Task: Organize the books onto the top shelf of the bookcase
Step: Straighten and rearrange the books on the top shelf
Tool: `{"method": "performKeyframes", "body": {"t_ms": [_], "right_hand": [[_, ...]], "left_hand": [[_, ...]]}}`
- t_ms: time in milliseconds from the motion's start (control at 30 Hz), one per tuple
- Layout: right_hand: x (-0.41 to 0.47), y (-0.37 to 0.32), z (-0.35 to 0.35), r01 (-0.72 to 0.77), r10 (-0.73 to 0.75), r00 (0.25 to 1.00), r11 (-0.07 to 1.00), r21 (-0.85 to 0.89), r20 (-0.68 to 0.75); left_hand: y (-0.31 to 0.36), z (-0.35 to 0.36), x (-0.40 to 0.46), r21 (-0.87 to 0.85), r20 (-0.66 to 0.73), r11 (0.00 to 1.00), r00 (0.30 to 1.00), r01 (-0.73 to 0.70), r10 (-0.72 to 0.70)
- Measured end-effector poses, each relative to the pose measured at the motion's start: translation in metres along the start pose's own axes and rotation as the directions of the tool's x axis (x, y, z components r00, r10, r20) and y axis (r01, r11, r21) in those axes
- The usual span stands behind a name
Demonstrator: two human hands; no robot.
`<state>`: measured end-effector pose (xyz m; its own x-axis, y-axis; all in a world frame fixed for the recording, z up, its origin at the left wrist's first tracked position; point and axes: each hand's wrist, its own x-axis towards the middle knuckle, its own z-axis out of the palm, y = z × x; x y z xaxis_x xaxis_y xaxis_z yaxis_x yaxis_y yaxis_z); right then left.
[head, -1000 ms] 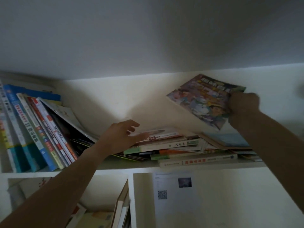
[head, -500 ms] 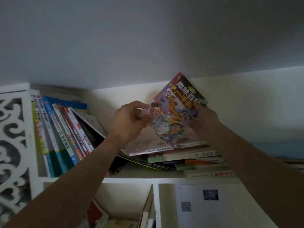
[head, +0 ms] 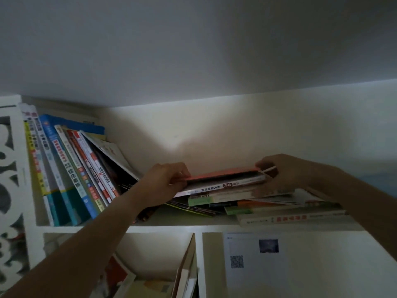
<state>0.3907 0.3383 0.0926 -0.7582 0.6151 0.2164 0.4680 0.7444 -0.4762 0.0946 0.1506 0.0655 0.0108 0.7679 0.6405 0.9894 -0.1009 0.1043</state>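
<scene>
We see the left hand [head: 165, 181] gripping the left end of a thin red-covered book [head: 223, 174], fingers curled over its top and thumb beneath, while the right hand [head: 279, 175] grips the right end, fingers curled round the corner. Half a second ago the same two hands held this book upright above the stack with its cartoon cover facing us; now it lies almost flat, edge-on to us, on top of the stack of flat books [head: 247, 198], touching the white-spined book just under it. A second ago only the right hand held it, and the left rested on the stack.

The stack sits on the top shelf [head: 171, 220] of a white bookcase, and we take it as our landmark. Left of the stack, a row of leaning books [head: 71, 168] tilts rightward, blue, white and red spines, the last one fanned open toward the stack. Left of that row stands a white carved side panel [head: 10, 179]. Below the stack, a divider splits the lower shelf; a sheet with a QR code [head: 253, 261] hangs under the stack's right half, and more books [head: 184, 267] lean under its left half. Above the stack we see a plain pale wall and a grey ceiling, the room dim.

The book looks thin, soft-covered, salmon-red on the face turned upward.
</scene>
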Motion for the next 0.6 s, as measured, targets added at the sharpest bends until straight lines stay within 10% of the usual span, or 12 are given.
{"method": "performKeyframes", "body": {"t_ms": [367,467,600], "right_hand": [[0.019,-0.037,-0.028,0.011,-0.011,1.000,0.999,0.045,0.008],[0.025,-0.057,-0.032,0.092,-0.105,0.987,0.990,-0.104,-0.124],[0.016,-0.071,-0.018,0.039,-0.207,0.948,0.827,-0.561,-0.240]], "left_hand": [[0.028,-0.011,0.022,0.275,0.225,0.960,0.974,-0.046,-0.018],[0.029,-0.020,0.012,0.149,-0.017,0.983,0.995,0.103,-0.102],[0.032,-0.024,-0.038,0.129,-0.437,0.876,0.820,0.465,-0.370]]}}
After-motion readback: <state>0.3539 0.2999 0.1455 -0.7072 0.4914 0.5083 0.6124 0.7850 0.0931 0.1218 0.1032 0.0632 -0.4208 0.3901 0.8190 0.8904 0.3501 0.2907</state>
